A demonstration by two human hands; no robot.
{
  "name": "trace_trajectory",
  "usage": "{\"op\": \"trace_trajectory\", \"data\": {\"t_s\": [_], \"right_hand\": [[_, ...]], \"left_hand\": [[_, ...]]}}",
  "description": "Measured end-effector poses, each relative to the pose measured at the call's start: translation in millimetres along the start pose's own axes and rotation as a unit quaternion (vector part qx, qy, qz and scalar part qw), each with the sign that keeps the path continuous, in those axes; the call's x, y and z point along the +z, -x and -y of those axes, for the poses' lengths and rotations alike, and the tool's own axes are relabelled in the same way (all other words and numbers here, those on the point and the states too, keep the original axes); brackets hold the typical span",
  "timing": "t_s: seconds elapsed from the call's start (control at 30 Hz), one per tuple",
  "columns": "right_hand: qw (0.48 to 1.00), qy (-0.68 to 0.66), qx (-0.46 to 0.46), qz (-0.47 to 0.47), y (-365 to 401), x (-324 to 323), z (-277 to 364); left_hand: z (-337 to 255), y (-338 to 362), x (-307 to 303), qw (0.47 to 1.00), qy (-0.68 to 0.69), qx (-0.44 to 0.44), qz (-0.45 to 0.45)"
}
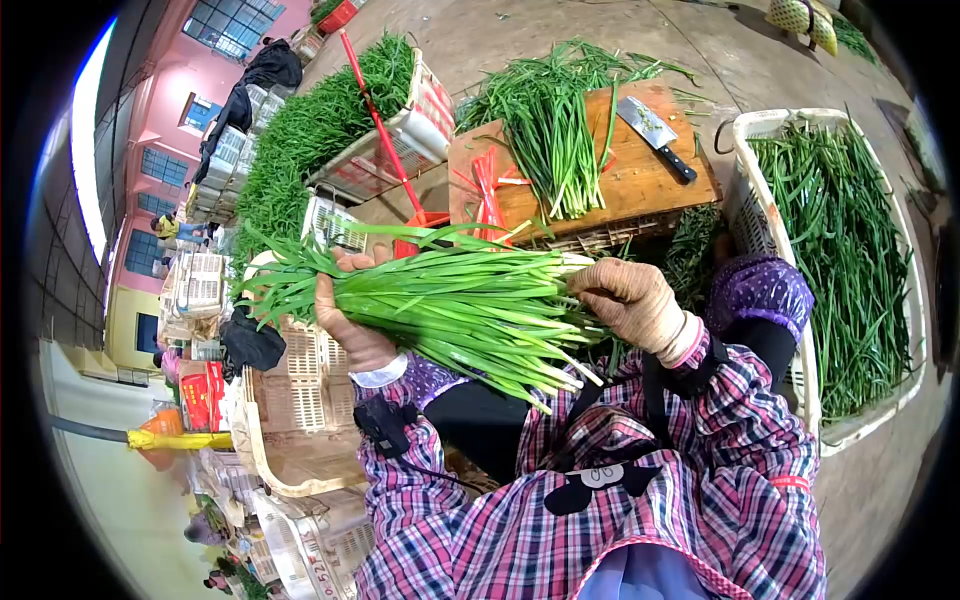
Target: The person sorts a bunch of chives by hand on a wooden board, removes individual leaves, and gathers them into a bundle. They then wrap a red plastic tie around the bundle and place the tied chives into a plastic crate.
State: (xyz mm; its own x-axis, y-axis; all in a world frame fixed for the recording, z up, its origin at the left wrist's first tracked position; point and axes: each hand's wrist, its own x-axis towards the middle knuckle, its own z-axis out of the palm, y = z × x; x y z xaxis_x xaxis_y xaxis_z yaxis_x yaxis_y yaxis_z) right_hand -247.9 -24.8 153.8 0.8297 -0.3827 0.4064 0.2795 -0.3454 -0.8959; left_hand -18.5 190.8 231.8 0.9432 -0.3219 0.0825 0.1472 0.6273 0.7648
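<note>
A thick bunch of garlic chives lies across the front of my body, leaf tips to the left and pale stem ends to the right. My bare left hand is wrapped round its leafy part, thumb in front. At the stem ends, my gloved right hand pinches with curled fingers, apparently on some chive stems. Beyond the bunch stands a wooden board, bearing a loose pile of chives, a cleaver with a black handle, and several red ties.
A white crate full of darker greens stands at my right. Another heaped crate is at the far left, beside a red pole. A cream basket sits by my left arm. Stacked crates and other people are further left.
</note>
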Motion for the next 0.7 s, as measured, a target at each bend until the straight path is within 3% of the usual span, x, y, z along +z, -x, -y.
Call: {"op": "trace_trajectory", "data": {"t_s": [0.07,0.17,0.3,0.43,0.57,0.7], "right_hand": [[0.998,-0.019,-0.036,0.046,1.9,-1.8,-7.0],[0.995,0.002,-0.037,0.091,4.3,-2.1,-10.4],[0.981,0.168,-0.027,0.088,2.8,1.7,0.5],[0.953,0.280,-0.039,0.110,5.2,9.6,-8.6],[0.962,0.236,-0.030,0.133,8.9,15.9,-17.7],[0.969,0.192,-0.002,0.153,13.8,20.2,-26.8]], "left_hand": [[-2.6,-1.3,-2.5,0.995,0.093,-0.037,0.006],[-1.5,0.8,-1.2,0.999,0.044,-0.016,-0.022],[-0.6,0.9,-3.4,1.000,0.002,-0.001,-0.019],[-1.1,-1.1,-9.8,0.997,0.061,-0.031,0.024],[0.5,5.6,5.7,0.998,0.050,-0.024,0.006],[-1.0,4.2,1.7,0.997,0.052,-0.032,0.057]]}}
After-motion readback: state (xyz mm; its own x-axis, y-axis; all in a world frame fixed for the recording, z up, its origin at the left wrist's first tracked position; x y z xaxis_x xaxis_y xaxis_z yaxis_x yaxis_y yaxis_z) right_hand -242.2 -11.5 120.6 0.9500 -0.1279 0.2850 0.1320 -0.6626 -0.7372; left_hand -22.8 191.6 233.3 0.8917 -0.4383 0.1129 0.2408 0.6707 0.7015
